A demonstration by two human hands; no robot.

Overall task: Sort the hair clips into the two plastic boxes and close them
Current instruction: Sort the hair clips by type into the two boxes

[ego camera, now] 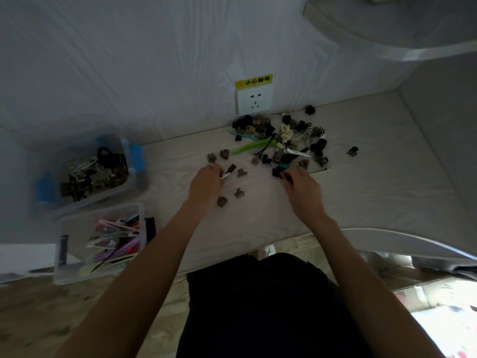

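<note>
While both boxes are sitting open at the surface's left edge, the left hand (206, 182) is pinching a black-and-white clip (228, 171); the right hand (302, 186) is gripping a black clip (278, 172) below the clip pile (281, 136) at the back edge.

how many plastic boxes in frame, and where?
2, both at the table's left and open. The far box, with blue latches, holds dark claw clips. The near box, at the table's front edge, holds long coloured clips. No lids visible.
</note>
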